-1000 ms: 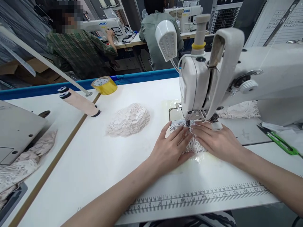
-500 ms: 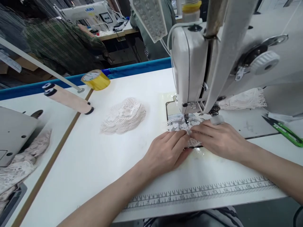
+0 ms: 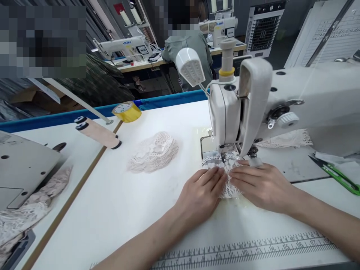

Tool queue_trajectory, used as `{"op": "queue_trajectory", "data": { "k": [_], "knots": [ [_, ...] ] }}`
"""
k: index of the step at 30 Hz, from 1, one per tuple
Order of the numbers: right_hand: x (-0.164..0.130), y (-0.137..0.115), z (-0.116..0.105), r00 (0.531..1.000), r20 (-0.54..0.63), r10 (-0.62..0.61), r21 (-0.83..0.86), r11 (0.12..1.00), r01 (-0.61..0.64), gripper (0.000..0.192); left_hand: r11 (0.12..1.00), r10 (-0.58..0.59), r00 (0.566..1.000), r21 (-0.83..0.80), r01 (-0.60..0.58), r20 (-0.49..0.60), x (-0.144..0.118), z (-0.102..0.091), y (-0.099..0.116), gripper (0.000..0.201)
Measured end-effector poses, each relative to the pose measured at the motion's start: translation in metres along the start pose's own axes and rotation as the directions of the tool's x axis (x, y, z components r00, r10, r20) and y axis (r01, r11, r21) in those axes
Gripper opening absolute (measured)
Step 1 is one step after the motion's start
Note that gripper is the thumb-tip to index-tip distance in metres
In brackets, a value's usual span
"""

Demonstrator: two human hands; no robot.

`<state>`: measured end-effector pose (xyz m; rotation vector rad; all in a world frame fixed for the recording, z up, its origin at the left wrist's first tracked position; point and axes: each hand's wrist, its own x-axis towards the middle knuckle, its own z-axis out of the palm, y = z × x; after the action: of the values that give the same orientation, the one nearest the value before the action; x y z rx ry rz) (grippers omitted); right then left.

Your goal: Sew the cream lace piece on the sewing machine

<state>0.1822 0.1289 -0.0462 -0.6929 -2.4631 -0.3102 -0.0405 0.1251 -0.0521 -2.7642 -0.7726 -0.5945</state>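
A small white lace piece [image 3: 225,165] lies under the presser foot of the white sewing machine [image 3: 253,108]. My left hand [image 3: 201,195] rests flat on its left side, fingers pressing the lace to the table. My right hand [image 3: 260,185] presses the right side, fingertips close to the needle. The fingertips of both hands nearly meet over the lace. A stack of similar lace pieces [image 3: 153,152] sits on the white table to the left of my hands.
A yellow tape roll [image 3: 126,111] and a pinkish thread cone [image 3: 98,132] lie at the back left. Green-handled snips [image 3: 337,174] rest at the right. A printed ruler [image 3: 253,249] runs along the table's front. Lace fabric [image 3: 25,210] hangs at far left. Other people sit at machines behind.
The camera has tilted and pulled back, so the machine head looks lower and smaller. Both hands stay pressed on the lace, which sits slightly further toward me than before.
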Motion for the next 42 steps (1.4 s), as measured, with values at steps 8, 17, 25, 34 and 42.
{"op": "queue_trajectory", "data": {
  "k": [8, 17, 25, 34, 42],
  "knots": [
    [0.003, 0.001, 0.0, 1.0, 0.018, -0.001, -0.037, 0.999, 0.001, 0.029, 0.999, -0.034, 0.999, 0.017, 0.034, -0.006, 0.003, 0.002, -0.004, 0.033],
    [0.001, 0.002, 0.005, 0.999, 0.038, -0.014, -0.087, 0.996, 0.017, 0.026, 0.997, -0.071, 0.996, 0.023, 0.07, 0.054, 0.001, 0.003, -0.009, 0.039],
    [0.004, 0.005, 0.007, 0.999, 0.039, -0.01, -0.129, 0.992, 0.015, 0.028, 0.994, -0.106, 0.994, 0.041, 0.105, 0.022, 0.006, 0.006, -0.008, 0.032],
    [0.0, 0.004, 0.007, 0.998, 0.054, -0.015, -0.149, 0.989, 0.023, 0.026, 0.998, -0.052, 0.998, 0.029, 0.053, -0.035, 0.003, 0.001, 0.0, 0.028],
    [-0.001, 0.004, 0.009, 0.997, 0.075, -0.002, -0.199, 0.98, 0.017, 0.026, 0.996, -0.088, 0.995, 0.023, 0.089, -0.047, 0.006, 0.002, -0.003, 0.028]
  ]
}}
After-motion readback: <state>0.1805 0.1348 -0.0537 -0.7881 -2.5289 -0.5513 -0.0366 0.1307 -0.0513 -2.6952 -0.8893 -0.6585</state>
